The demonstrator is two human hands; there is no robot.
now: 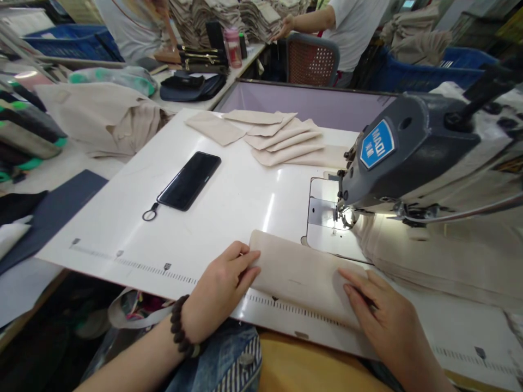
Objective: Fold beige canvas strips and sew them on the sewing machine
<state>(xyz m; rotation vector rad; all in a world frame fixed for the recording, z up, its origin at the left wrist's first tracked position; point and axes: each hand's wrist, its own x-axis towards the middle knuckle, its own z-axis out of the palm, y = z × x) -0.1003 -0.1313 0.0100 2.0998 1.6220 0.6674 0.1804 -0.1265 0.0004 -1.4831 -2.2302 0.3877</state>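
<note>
A beige fabric piece [300, 272] lies at the front edge of the white sewing table [229, 201], over part of the printed ruler. My left hand [224, 283] pinches its left end between thumb and fingers. At its right end, my right hand [378, 305] grips the cloth with thumb and forefinger. Just beyond the fabric stands the sewing machine [408, 147], its lamp lit over the needle and presser foot [341, 215]. To the right of the needle, a stack of beige pieces [433, 250] lies under the machine arm.
Several beige pieces [281, 136] are fanned out at the table's back. A black phone [190, 181] with a ring strap lies left of centre. More beige cloth [102, 111] is heaped at the left. Beyond are a chair [312, 57], blue crates [73, 42] and two other people.
</note>
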